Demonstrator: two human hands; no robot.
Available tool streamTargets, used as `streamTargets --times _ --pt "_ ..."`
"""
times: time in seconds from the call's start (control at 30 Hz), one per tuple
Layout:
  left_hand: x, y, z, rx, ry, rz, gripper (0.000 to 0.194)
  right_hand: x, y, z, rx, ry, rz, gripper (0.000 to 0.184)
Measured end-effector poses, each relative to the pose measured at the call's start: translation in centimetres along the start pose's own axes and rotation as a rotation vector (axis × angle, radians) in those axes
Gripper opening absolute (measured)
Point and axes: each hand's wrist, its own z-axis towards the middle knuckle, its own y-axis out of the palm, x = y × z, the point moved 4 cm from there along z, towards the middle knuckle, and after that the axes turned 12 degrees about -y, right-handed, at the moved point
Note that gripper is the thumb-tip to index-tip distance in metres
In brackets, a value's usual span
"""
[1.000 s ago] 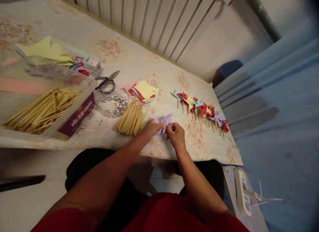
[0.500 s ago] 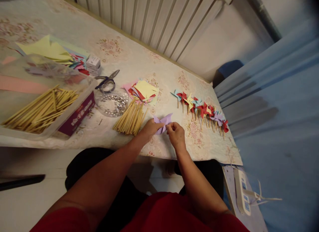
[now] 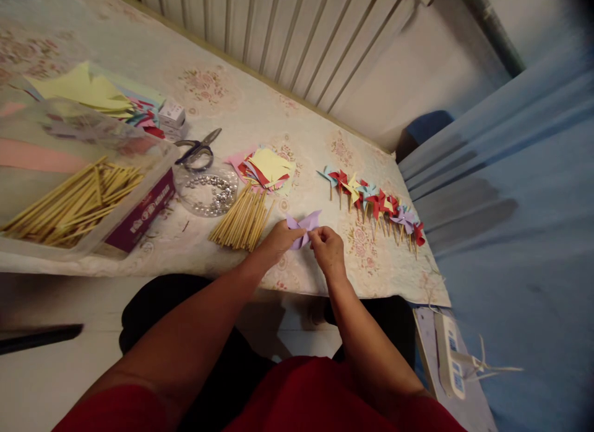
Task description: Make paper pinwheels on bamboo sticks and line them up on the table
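Observation:
Between my two hands is a purple paper pinwheel [image 3: 304,223], its blades folded inward. My left hand [image 3: 279,239] pinches it from the left side, thumb on top. The fingers of my right hand [image 3: 327,246] are closed on its right edge near the centre; whether they also hold a pin is too small to tell. Just left of my left hand lies a bundle of thin wooden sticks [image 3: 242,218]. Behind it rests a pile of cut paper pieces [image 3: 269,168] in yellow, red and pink. A round clear dish [image 3: 207,192] holds many small silvery pins.
Several finished pinwheels [image 3: 371,197] lie in a row on the right. Scissors [image 3: 198,151] lie behind the dish. A plastic box [image 3: 158,172] of sticks stands left, with paper sheets [image 3: 83,91] behind. A power strip [image 3: 449,358] sits right, below the blue curtain [image 3: 510,203].
The camera view has shifted very slightly. Both hands stay on the purple pinwheel in nearly the same pose.

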Motion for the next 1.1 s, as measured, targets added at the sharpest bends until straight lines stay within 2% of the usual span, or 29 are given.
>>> streamTargets --times 0.07,0.23,0.3,0.43,0.5,0.6,0.8,1.1 --pt "-0.1 0.0 0.1 0.001 0.002 -0.007 0.020 -0.1 -0.5 0.0 0.038 0.005 0.010 0.018" --pt "-0.3 0.1 0.1 -0.031 -0.018 -0.032 0.022 0.7 -3.2 0.5 0.278 0.033 0.002 0.025" --pt "-0.4 0.1 0.2 -0.053 -0.021 -0.046 0.022 1.5 -3.4 0.8 0.224 0.106 0.105 0.030" --pt "-0.4 0.3 0.2 -0.104 -0.026 -0.042 0.022 2.5 -2.1 1.1 -0.065 0.283 0.453 0.037" --pt "-0.2 0.5 -0.1 -0.130 -0.042 -0.028 0.022 2.4 -1.4 1.1 -0.170 0.306 0.558 0.035" --pt "0.0 0.6 -0.4 -0.143 -0.075 0.005 0.023 2.1 -0.8 0.9 -0.247 0.309 0.651 0.032" --pt "-0.5 0.6 -0.2 -0.178 -0.090 0.040 0.023 2.5 -0.4 0.9 -0.198 0.342 0.699 0.027" --pt "-0.3 0.6 -0.3 -0.130 -0.133 0.063 0.010 3.3 0.3 0.8 -0.137 0.338 0.649 0.022"
